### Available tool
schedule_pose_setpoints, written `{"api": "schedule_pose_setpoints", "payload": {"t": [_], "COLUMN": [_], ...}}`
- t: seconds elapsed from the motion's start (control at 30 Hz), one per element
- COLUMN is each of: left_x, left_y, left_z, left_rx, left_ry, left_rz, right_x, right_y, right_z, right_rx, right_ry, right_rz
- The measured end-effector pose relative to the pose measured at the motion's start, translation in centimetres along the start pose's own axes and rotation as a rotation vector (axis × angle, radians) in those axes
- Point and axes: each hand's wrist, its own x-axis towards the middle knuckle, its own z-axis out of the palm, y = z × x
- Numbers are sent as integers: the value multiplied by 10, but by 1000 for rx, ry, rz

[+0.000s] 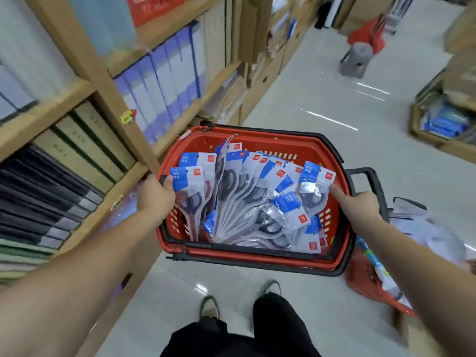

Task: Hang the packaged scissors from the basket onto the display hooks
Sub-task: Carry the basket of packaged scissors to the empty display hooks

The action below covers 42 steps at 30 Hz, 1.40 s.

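Packaged scissors (pixel 247 199), many, all heaped in the red basket (pixel 257 261), which is held at its side rims by left hand (pixel 154 194) and right hand (pixel 358 204), fingers curled round them; no display hooks seen, hanging judged not yet begun.

Basket (pixel 175 243): red, slotted walls, black rim and handles
Packaged scissors (pixel 244 191): clear plastic, blue-and-white cards, red logo squares, black handles
Shelves (pixel 85 57): light tan wood
Binders (pixel 164 81): blue and white
Floor (pixel 322 104): pale glossy grey
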Motion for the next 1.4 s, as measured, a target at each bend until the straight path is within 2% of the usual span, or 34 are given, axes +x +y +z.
{"api": "schedule_pose_setpoints", "payload": {"t": [0.17,0.3,0.63,0.8,1.0,1.17,1.4], "left_x": [60,96,187,260,374,462,567], "left_y": [72,145,315,389,475,555,682], "left_z": [59,110,195,240,310,349,412], "left_rx": [20,57,-7,19,-54,-26,-8], "left_ry": [-34,-36,-6,4,-39,-76,-84], "left_rz": [28,-15,17,40,23,79,169], "right_x": [92,188,365,447,559,644,764], "right_y": [-11,-42,-138,-200,-277,-340,-416], "right_z": [-11,-29,-85,-92,-79,-80,-104], "right_rx": [18,54,52,114,205,239,265], "right_ry": [6,-23,-21,-16,29,45,158], "right_rz": [81,62,19,54,100,148,229]}}
